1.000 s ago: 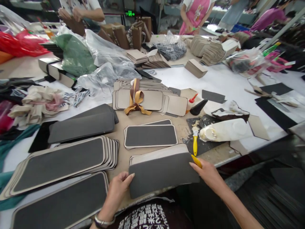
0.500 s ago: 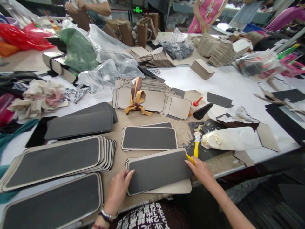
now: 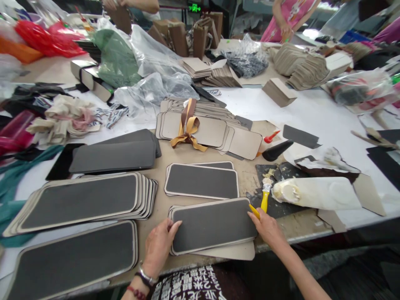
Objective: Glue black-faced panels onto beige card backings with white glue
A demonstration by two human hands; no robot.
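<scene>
In front of me a dark grey panel with rounded corners and a beige rim lies on a small stack, slightly tilted. My left hand is closed at its left edge, the thumb on top near the corner. At the right edge is my right hand, closed round a yellow pointed tool whose tip shows above the thumb; its fingertips touch the panel. Just beyond that hand a yellow-handled brush lies on a glue-stained dark board. A beige piece sticks out under the panel.
More rimmed panels are stacked at left, and another pair lies behind. A white plastic bottle lies at right. Beige cards tied with ribbon, a red-tipped glue bottle and plastic bags stand farther back. Other people work beyond.
The view has shifted a little, so things sit farther right. The panel's front edge and rim line up more closely with the stack beneath. Both hands keep their places at its ends.
</scene>
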